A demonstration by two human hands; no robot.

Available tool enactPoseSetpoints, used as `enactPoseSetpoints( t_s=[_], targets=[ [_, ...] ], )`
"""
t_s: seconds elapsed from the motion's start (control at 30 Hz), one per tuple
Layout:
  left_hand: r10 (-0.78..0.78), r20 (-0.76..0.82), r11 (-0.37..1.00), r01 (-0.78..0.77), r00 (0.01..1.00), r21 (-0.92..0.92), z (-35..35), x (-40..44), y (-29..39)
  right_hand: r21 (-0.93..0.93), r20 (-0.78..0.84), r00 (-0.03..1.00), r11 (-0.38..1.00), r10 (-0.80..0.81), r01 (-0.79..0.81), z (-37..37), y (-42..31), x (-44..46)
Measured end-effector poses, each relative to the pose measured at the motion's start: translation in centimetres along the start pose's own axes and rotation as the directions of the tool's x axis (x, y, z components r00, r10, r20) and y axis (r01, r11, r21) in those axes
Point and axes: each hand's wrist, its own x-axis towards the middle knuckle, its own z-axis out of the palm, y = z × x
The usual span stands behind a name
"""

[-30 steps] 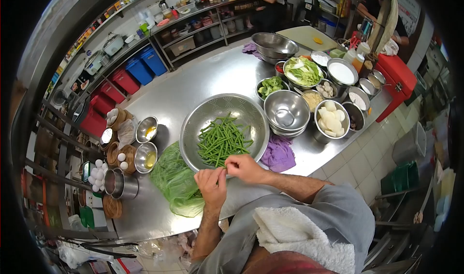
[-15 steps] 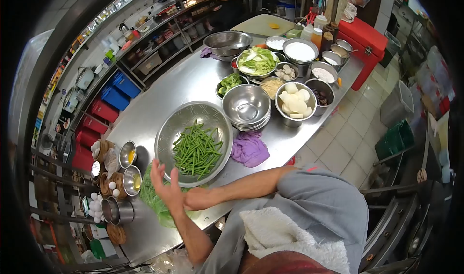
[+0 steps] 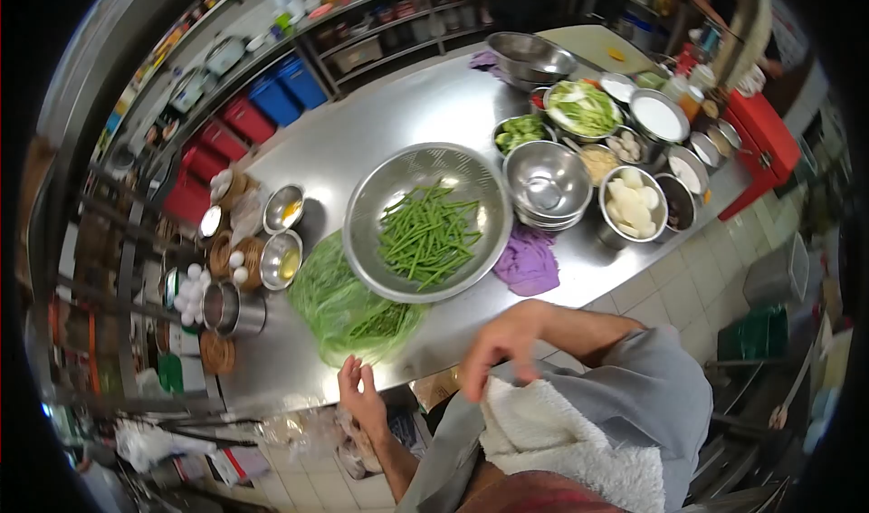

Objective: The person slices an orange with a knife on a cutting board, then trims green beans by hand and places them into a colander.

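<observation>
My left hand (image 3: 363, 399) is raised beside the table's near edge, fingers apart and holding nothing. My right hand (image 3: 500, 348) hangs over my lap, fingers loosely bent and spread, slightly blurred. Its fingertips are at the upper edge of a white towel (image 3: 561, 436); whether they touch it I cannot tell. In front of both hands stands a large perforated metal colander (image 3: 367, 250) with cut green beans (image 3: 427, 234) in it. A green plastic bag (image 3: 317, 291) lies partly under the colander, with more green beans showing through it.
Right of the colander are stacked metal bowls (image 3: 546, 180), a purple cloth (image 3: 528, 261) and a pot of white chunks (image 3: 633, 204). Lettuce (image 3: 584, 108) and broccoli (image 3: 520, 132) sit behind. On the left are egg bowls (image 3: 281, 259), white eggs (image 3: 192, 294) and metal pots (image 3: 233, 308).
My hands have moved apart: the left came down toward me from beside the colander, the right moved right to the towel and its fist loosened. The view has shifted, exposing more of the bag.
</observation>
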Motion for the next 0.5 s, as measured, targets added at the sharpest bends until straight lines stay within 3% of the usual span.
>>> enactPoseSetpoints(
  t_s=[0.03,0.1,0.13,0.2,0.23,0.3,0.37,0.4,0.43,0.47,0.5],
  targets=[
    [0.003,0.034,1.000,-0.003,0.999,0.021,0.2,0.1,-0.3,0.020,0.023,1.000,1.000,0.013,-0.014,0.6,-1.6,0.2],
    [0.007,0.118,0.999,-0.011,0.993,0.032,0.9,0.6,-0.1,-0.217,0.198,0.979,0.971,-0.057,0.101,2.1,-4.4,1.3],
    [0.047,0.160,0.996,-0.059,0.986,0.069,1.2,0.6,0.8,-0.200,0.211,0.976,0.975,-0.049,0.093,2.8,-5.2,2.1],
    [0.150,0.218,0.983,-0.168,0.964,0.068,1.4,0.4,1.7,-0.585,-0.166,0.970,0.810,-0.178,0.049,3.8,-6.4,4.3],
    [0.209,0.237,0.969,-0.234,0.949,0.082,1.0,0.0,1.7,-0.569,-0.132,0.977,0.820,-0.165,0.061,4.6,-7.1,5.6],
    [0.249,0.258,0.961,-0.271,0.933,0.051,-0.4,-1.2,1.9,-0.745,-0.465,0.809,0.652,-0.360,-0.138,6.5,-8.2,8.4],
    [0.220,0.218,0.972,-0.233,0.951,0.036,-2.5,-2.9,1.7,-0.582,-0.485,0.747,0.806,-0.455,0.113,8.9,-7.4,11.6],
    [0.224,0.248,0.968,-0.245,0.943,0.057,-3.7,-3.7,1.1,-0.337,-0.515,0.710,0.875,-0.481,0.348,11.3,-7.0,14.4],
    [0.232,0.278,0.962,-0.263,0.932,0.076,-5.1,-4.3,0.2,-0.176,-0.609,0.645,0.872,-0.461,0.457,13.9,-6.0,17.2],
    [0.088,0.277,0.996,-0.084,0.957,-0.025,-6.0,-5.1,-3.7,0.034,-0.441,0.751,0.827,-0.491,0.561,14.8,-5.3,19.2],
    [0.208,0.289,0.968,-0.239,0.934,0.077,-7.8,-6.2,-2.1,-0.082,-0.274,0.756,0.798,-0.595,0.598,15.8,-4.3,21.2]
  ],
)
